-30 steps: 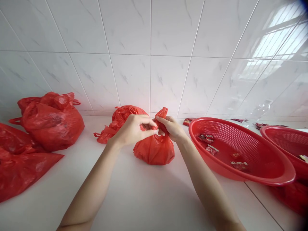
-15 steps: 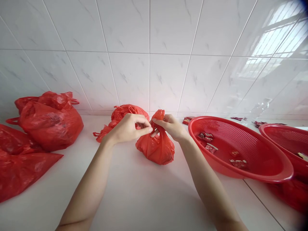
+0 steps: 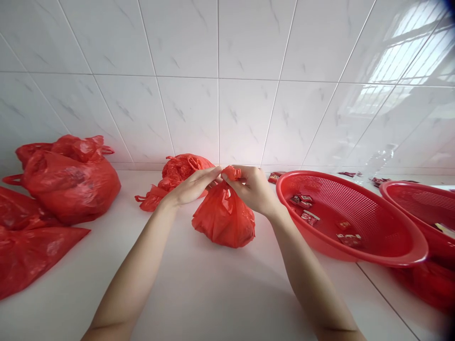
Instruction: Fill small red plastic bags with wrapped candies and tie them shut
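Note:
A filled red plastic bag (image 3: 223,220) rests on the white counter in front of me, its top gathered upward. My right hand (image 3: 253,187) is closed round the gathered top, with a crumpled end (image 3: 232,173) sticking out between thumb and fingers. My left hand (image 3: 195,185) meets the neck of the bag from the left. Its fingers are long and pressed together against the plastic, while the thumb and fingertips are partly hidden. What fills the bag does not show through clearly.
Behind my left hand lie a heap of red bags (image 3: 188,163) and a small one (image 3: 151,198). Larger full red bags (image 3: 71,184) stand left. At right, a red perforated basket (image 3: 355,255) holds several wrapped snacks (image 3: 310,218), beside a second basket (image 3: 398,189) and a clear bottle (image 3: 378,161).
My left hand has shifted right and flattened against the bag's neck. My right hand has curled further round the top, folding it down. The bag's body looks wider.

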